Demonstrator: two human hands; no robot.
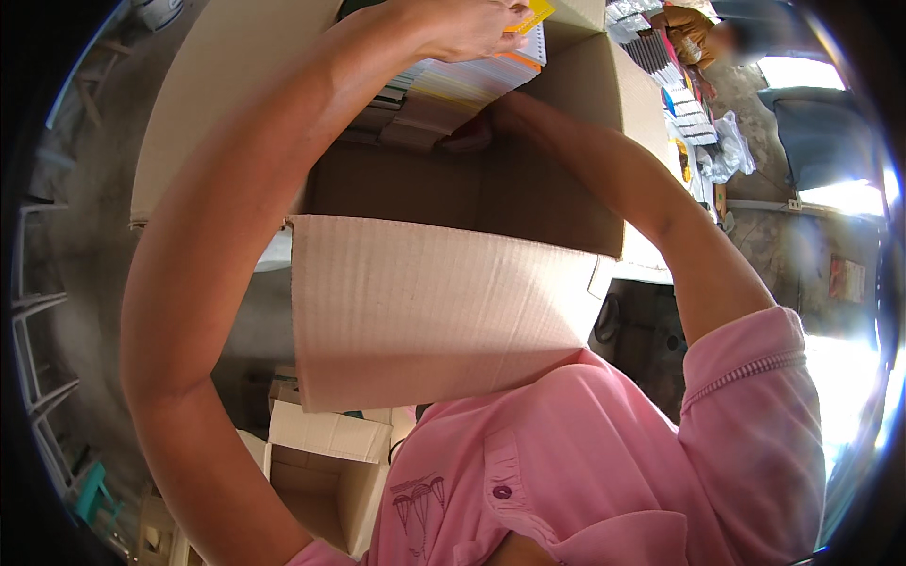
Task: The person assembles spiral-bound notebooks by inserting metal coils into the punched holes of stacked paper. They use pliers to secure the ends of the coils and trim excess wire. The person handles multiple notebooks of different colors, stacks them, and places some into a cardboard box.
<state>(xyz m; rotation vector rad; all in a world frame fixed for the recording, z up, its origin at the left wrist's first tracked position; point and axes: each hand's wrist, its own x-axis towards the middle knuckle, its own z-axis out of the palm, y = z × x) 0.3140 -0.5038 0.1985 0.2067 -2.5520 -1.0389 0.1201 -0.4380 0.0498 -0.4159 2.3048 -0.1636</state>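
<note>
A large open cardboard box (453, 316) stands in front of me with its near flap folded down toward my body. At its far side is a thick stack of notebooks (453, 94) with page edges facing me and a yellow cover (530, 17) at the top. My left hand (479, 28) reaches across and is closed on the upper end of the stack by the yellow cover. Inside the box, my right hand (477, 130) grips the stack low down, its fingers partly hidden in shadow. Darker bundles lie left of the stack.
Below on the left stands a smaller open cardboard box (326, 472). Several piles of books (656, 57) and a clear plastic bag (727, 146) lie at the right beyond the box. A dark chair (816, 141) is at far right, a metal frame (38, 321) at far left.
</note>
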